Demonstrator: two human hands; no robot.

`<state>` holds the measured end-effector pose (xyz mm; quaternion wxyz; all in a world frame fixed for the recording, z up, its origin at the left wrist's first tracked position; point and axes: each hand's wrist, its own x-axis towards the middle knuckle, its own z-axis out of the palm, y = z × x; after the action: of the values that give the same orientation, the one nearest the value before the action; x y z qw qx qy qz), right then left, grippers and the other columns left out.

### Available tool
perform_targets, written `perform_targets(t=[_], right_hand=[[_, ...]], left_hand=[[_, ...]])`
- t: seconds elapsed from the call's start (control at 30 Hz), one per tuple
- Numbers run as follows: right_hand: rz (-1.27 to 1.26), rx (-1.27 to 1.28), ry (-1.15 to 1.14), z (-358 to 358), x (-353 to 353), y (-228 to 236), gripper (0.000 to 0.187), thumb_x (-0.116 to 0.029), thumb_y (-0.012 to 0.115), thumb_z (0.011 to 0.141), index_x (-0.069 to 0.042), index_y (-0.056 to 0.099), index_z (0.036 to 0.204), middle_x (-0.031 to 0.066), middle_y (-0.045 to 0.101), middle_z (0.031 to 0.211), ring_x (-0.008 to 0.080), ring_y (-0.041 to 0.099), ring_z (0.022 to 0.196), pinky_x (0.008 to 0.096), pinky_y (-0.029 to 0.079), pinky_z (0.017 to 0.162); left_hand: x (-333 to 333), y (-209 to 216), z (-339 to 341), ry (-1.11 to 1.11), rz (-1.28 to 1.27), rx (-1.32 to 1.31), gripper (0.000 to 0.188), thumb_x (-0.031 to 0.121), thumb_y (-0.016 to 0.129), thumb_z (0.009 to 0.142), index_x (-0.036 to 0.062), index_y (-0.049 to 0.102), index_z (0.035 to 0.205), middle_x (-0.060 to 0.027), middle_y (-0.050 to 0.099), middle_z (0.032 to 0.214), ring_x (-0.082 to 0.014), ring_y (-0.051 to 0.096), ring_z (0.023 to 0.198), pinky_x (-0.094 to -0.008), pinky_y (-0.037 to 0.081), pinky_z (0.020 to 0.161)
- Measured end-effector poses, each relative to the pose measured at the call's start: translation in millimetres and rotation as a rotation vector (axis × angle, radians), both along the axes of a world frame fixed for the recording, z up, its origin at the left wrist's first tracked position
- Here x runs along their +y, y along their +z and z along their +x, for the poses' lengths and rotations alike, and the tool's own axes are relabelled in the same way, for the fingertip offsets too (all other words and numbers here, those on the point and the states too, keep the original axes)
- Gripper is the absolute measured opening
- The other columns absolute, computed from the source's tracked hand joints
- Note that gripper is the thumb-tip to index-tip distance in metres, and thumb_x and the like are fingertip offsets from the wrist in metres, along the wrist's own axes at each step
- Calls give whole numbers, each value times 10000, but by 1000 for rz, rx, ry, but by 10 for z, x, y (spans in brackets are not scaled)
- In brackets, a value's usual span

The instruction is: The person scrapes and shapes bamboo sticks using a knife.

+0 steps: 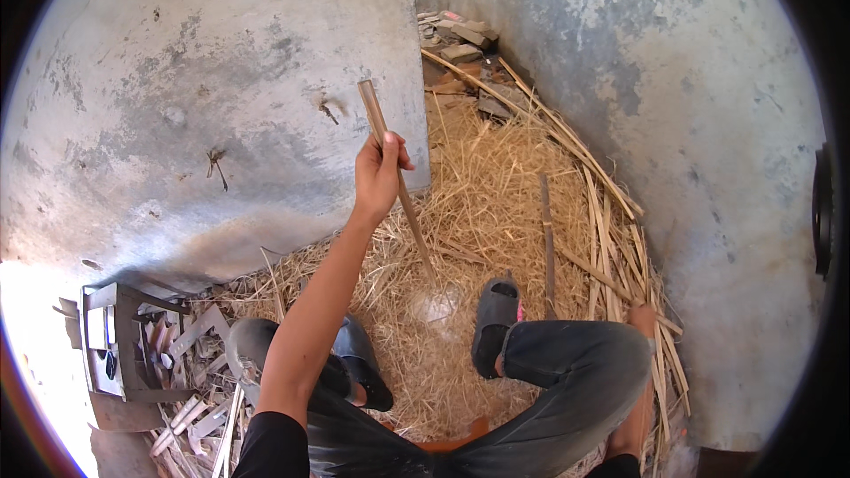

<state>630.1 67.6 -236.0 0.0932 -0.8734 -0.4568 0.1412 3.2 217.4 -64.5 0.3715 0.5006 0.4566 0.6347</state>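
My left hand (379, 173) is closed around a long, flat bamboo strip (413, 219), raised in front of me. The strip slants, its upper end against the backdrop of the wall and its lower end over the shavings near my feet. At the right, my right hand (644, 317) is mostly hidden behind my bent knee. It lies beside a pile of long bamboo strips (606, 248) along the wall; its fingers do not show clearly. A darker stick (547, 239) lies on the shavings between my feet and that pile.
Straw-like shavings (482, 159) cover the floor. Grey plastered walls (266, 53) stand at left and right. Broken bricks (460, 44) lie in the far corner. A small wooden stool-like frame (124, 345) and split scraps (190, 420) lie at lower left. My sandal (496, 323) rests on the shavings.
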Motion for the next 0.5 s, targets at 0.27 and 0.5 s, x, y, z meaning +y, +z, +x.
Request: perform_targets(t=[0.27, 0.5], right_hand=[[206, 211, 90, -1026, -195, 2944, 300, -284, 654, 947, -14, 611, 1072, 22, 539, 622, 134, 531, 478, 288, 425, 417], [214, 1005, 323, -3173, -618, 1056, 239, -273, 631, 1003, -62, 567, 910, 11, 528, 609, 122, 510, 440, 317, 421, 399]], left_hand=[[-82, 34, -101, 70, 75, -283, 488, 481, 443, 1091, 136, 423, 746, 39, 359, 614, -81, 342, 560, -263, 306, 526], [-161, -25, -87, 189, 155, -335, 568, 513, 407, 1093, 149, 331, 664, 54, 276, 581, -76, 271, 490, -267, 203, 439]])
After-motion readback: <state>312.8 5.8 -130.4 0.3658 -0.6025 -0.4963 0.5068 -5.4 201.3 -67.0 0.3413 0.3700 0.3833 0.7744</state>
